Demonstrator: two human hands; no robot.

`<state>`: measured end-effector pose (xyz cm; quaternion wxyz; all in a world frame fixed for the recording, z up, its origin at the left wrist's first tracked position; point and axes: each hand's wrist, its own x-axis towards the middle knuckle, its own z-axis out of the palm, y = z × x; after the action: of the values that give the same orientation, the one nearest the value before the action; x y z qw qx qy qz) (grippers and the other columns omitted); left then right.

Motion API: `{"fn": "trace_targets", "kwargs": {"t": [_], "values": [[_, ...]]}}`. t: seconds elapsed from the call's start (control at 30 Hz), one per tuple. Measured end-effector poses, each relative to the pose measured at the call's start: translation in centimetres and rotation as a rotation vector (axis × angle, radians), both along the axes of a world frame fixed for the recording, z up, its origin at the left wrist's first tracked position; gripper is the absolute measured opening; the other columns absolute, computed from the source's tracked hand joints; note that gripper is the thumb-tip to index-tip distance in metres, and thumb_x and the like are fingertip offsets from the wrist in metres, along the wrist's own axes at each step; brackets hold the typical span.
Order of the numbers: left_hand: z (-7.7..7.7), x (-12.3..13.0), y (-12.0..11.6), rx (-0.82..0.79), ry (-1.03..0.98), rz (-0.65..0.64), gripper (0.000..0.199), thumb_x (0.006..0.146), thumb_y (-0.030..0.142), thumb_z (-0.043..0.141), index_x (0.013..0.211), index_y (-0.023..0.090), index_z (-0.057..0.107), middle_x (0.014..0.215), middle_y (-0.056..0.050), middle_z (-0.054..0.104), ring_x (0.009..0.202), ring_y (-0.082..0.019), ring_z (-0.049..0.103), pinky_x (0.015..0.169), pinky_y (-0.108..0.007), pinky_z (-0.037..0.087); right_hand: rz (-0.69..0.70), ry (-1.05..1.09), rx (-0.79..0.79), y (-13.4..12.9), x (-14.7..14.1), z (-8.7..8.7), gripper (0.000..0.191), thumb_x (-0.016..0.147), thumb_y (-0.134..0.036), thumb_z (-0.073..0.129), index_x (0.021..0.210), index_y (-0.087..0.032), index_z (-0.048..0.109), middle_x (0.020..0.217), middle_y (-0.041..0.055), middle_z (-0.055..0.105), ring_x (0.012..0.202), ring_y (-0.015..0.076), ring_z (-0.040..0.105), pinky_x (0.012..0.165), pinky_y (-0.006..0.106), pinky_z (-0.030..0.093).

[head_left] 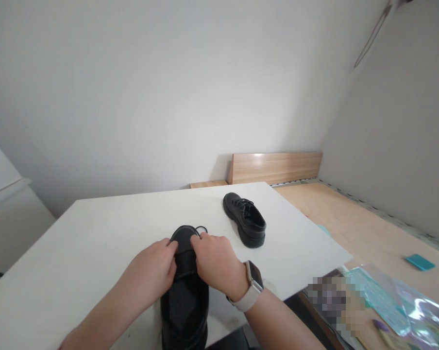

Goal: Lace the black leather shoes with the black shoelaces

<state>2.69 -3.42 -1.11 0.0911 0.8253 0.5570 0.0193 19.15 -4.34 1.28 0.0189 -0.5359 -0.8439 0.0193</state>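
A black shoe (185, 306) stands on the white table (106, 228) right in front of me, its toe pointing away and its opening towards me. My left hand (157, 265) grips the shoe's left side near the tongue, fingers curled. On the other side my right hand (215, 260), with a watch (254, 277) on its wrist, is closed on the upper, thumb on top. A thin black lace loop sticks out beyond the right hand. Farther off to the right sits a second black shoe (244, 218), laced, apart from both hands.
Right of the table, a wooden bed board (329, 206) and headboard (278, 167) meet the wall. A teal flat object (419, 262) lies on the board. Clear plastic packaging (405, 301) and a blurred item are at lower right. A white cabinet-like piece stands at left.
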Motion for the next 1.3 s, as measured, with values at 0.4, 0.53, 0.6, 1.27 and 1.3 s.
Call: {"fn": "trace_targets", "kwargs": {"t": [0.4,0.53,0.6,1.27,1.3], "values": [[0.7,1.3,-0.2,0.119,0.054,0.028,0.031,0.09,0.005,0.037,0.1,0.014,0.065,0.1,-0.016,0.067,0.098,-0.032,0.067,0.083,-0.043,0.053,-0.037,0.023,0.094,0.3,-0.9,0.2,0.023,0.095,-0.007,0.043,0.099,-0.017,0.063,0.101,0.0108,0.068,0.091,0.0281,0.068,0.065,0.034,0.052],[1.5,0.7,-0.5,0.235,-0.358,-0.024,0.022,0.099,0.018,0.035,0.096,0.019,0.057,0.092,-0.009,0.066,0.088,-0.025,0.066,0.079,-0.038,0.052,0.005,0.272,0.203,0.4,-0.7,-0.1,0.012,0.092,-0.011,0.05,0.097,-0.017,0.058,0.094,0.0073,0.066,0.084,0.0227,0.065,0.061,0.029,0.045],[2.6,0.2,-0.7,0.238,-0.616,-0.018,0.018,0.102,0.028,0.036,0.096,0.022,0.052,0.085,-0.003,0.066,0.08,-0.021,0.067,0.074,-0.034,0.052,0.021,0.508,0.202,0.4,-0.5,0.2,0.008,0.092,-0.012,0.05,0.095,-0.018,0.054,0.085,0.0037,0.065,0.074,0.0184,0.062,0.06,0.028,0.042],[9.1,0.8,-0.9,0.6,-0.896,0.051,0.012,0.093,0.033,0.058,0.092,0.023,0.066,0.084,0.002,0.068,0.075,-0.014,0.063,0.071,-0.024,0.052,0.299,1.582,0.065,1.5,-1.3,5.1,0.01,0.09,-0.025,0.063,0.092,-0.02,0.055,0.082,-0.0016,0.06,0.067,0.0097,0.059,0.059,0.022,0.052],[9.1,0.7,-1.0,0.594,-0.891,0.064,0.013,0.092,0.034,0.059,0.092,0.024,0.067,0.084,0.002,0.068,0.075,-0.015,0.063,0.07,-0.024,0.052,0.298,1.624,0.015,1.5,-1.4,4.8,0.01,0.089,-0.026,0.064,0.091,-0.02,0.056,0.082,-0.0015,0.06,0.066,0.0096,0.059,0.058,0.022,0.052]]}}
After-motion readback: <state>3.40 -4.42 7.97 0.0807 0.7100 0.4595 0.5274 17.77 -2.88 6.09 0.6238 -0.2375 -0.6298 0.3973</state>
